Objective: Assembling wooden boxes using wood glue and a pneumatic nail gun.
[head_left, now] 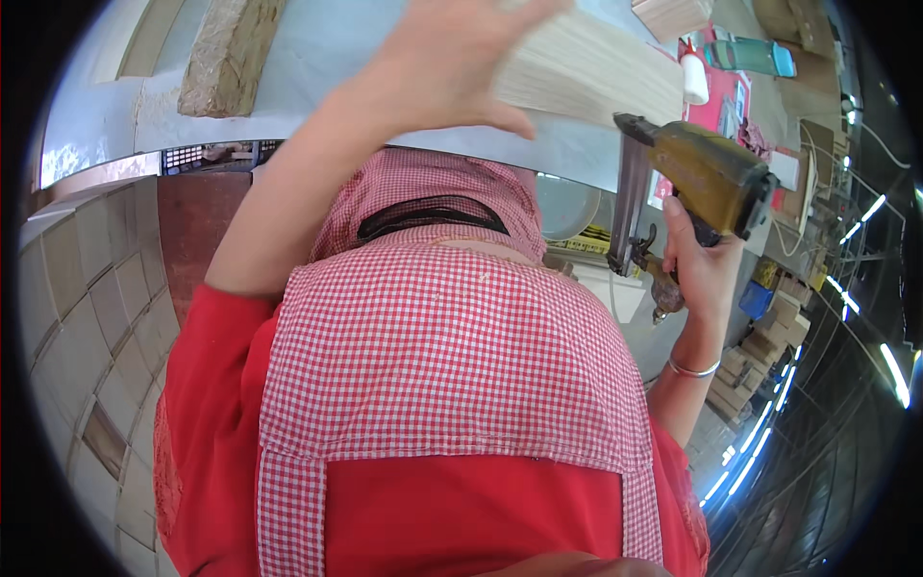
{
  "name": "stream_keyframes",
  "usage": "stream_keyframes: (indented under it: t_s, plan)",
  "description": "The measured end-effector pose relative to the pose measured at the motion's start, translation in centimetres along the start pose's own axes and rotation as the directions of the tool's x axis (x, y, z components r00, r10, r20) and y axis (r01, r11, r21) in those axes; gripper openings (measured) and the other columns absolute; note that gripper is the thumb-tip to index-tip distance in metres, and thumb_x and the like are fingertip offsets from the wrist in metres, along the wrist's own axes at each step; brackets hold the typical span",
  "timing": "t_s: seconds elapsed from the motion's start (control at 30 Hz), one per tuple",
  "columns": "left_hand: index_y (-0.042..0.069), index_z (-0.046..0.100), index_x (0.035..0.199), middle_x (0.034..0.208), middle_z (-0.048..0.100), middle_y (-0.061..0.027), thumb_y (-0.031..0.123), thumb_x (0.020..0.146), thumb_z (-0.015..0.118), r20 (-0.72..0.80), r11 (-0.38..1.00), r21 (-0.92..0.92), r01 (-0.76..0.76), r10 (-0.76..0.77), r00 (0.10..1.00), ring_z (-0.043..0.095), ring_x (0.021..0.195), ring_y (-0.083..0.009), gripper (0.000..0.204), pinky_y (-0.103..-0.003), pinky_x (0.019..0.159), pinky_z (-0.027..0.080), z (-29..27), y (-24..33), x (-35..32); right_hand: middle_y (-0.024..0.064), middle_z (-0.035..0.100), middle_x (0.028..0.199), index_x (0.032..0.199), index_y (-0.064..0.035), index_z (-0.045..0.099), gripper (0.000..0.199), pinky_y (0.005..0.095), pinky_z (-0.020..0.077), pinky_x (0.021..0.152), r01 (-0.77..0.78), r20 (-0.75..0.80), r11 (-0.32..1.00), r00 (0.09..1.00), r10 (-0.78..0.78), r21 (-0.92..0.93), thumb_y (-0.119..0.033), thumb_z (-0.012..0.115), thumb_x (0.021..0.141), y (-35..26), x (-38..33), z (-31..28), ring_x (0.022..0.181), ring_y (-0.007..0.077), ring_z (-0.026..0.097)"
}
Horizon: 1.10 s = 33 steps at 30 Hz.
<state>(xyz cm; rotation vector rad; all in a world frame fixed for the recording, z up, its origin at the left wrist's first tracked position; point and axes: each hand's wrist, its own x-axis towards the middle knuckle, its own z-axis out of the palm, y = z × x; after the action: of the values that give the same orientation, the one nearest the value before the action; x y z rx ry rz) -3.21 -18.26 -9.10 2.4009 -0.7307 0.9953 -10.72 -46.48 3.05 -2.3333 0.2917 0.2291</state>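
Note:
My right hand (702, 264) is wrapped round the handle of a yellow and black air nail gun (707, 173), which has a long dark magazine. The gun is held up at the right end of a pale wooden board (596, 67), its nose pointing left; I cannot tell whether it touches the wood. Above the board's left part reaches my left hand (447, 72), with thumb and forefinger spread and nothing seen in it. The other fingers run out of the picture's top edge. The board lies on a light blue-grey worktable (317, 87).
A rough wooden block (231, 58) lies on the table's left part. To the right are a white squeeze bottle (694, 79) with a red tip and a teal water bottle (750, 58). Stacked pale wooden pieces (87, 308) stand at the left; cardboard boxes (769, 337) at the far right.

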Motion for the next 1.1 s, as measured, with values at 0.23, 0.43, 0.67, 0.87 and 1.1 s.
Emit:
stream_keyframes:
  t_s: [0.23,0.43,0.67,0.87,1.1]
  plan:
    - [-0.005,0.016,0.151,0.152,0.023,-0.0323,0.045,0.051,0.094,-0.09,0.822,-0.568,-0.038,-0.016,0.996,0.024,0.143,-0.0455,0.136,-0.047,0.119,0.023,-0.9,-5.1,-6.3,0.0004,0.062,0.075,0.109,0.0006,0.064,0.034,0.02,0.0379,0.044,0.051,0.077,0.998,0.996,-0.049,-0.024,-0.017,0.08,0.085,-2.6,-1.0,2.1,0.052,0.0041,0.051]
    - [-0.004,0.014,0.152,0.151,0.026,-0.0285,0.043,0.056,0.09,0.385,0.75,-0.504,0.429,-0.25,0.888,0.027,0.142,-0.0422,0.131,-0.045,0.118,0.025,-0.1,-4.7,-7.0,0.0052,0.067,0.094,0.115,0.0025,0.063,0.038,0.0252,0.0479,0.066,0.272,0.218,0.96,0.943,-0.252,-0.065,-0.015,0.079,0.086,-4.3,-1.3,5.8,0.076,0.011,0.06]
    - [0.0,0.015,0.153,0.148,0.031,-0.0287,0.042,0.055,0.09,0.311,0.728,-0.537,0.425,-0.297,0.903,0.031,0.138,-0.0443,0.13,-0.047,0.115,0.029,0.3,-4.1,-6.9,0.0021,0.065,0.079,0.11,0.0009,0.065,0.036,0.0211,0.0425,0.046,0.415,0.261,0.907,0.885,-0.385,-0.069,-0.023,0.078,0.087,-4.7,-1.1,7.3,0.054,0.0059,0.054]
    - [0.003,0.015,0.154,0.146,0.032,-0.031,0.043,0.054,0.09,0.346,0.708,-0.52,0.477,-0.336,0.876,0.034,0.136,-0.0461,0.131,-0.049,0.113,0.031,-0.1,-4.0,-7.0,0.0025,0.066,0.079,0.109,0.0008,0.066,0.036,0.021,0.0426,0.046,0.379,0.247,0.923,0.902,-0.354,-0.064,-0.025,0.078,0.087,-4.9,-1.4,7.7,0.054,0.006,0.054]
    - [0.006,0.011,0.155,0.146,0.031,-0.0327,0.045,0.051,0.091,0.413,0.697,-0.48,0.533,-0.356,0.838,0.036,0.133,-0.0472,0.137,-0.049,0.112,0.032,-1.1,-3.3,-6.4,0.0075,0.069,0.1,0.116,0.0024,0.064,0.041,0.0274,0.0476,0.074,0.313,0.288,0.937,0.922,-0.259,-0.158,-0.018,0.08,0.085,-5.8,-1.8,7.1,0.084,0.013,0.061]
